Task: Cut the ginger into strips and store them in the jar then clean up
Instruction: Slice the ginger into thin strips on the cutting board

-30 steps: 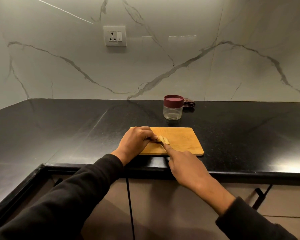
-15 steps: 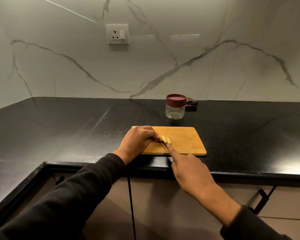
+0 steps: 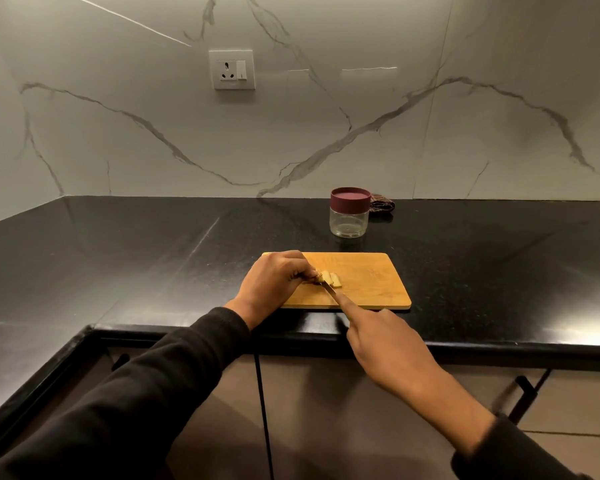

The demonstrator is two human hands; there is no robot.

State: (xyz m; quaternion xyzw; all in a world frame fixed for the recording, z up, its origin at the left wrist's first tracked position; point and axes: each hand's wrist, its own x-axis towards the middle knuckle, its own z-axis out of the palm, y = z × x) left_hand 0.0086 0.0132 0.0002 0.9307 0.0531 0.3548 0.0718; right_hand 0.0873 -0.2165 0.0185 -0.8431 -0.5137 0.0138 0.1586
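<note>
Ginger (image 3: 329,279) lies on the wooden cutting board (image 3: 368,282), left of its centre, directly at the fingertips of the left hand (image 3: 274,284), whose curled fingers pinch its left end. The right hand (image 3: 388,344) comes in from the near side, gripping a knife (image 3: 329,289) with the forefinger stretched along the blade, the tip meeting the ginger's near edge between the two hands. A lidded jar (image 3: 349,212) stands on the black counter (image 3: 118,258) behind the board, well apart from both hands.
</note>
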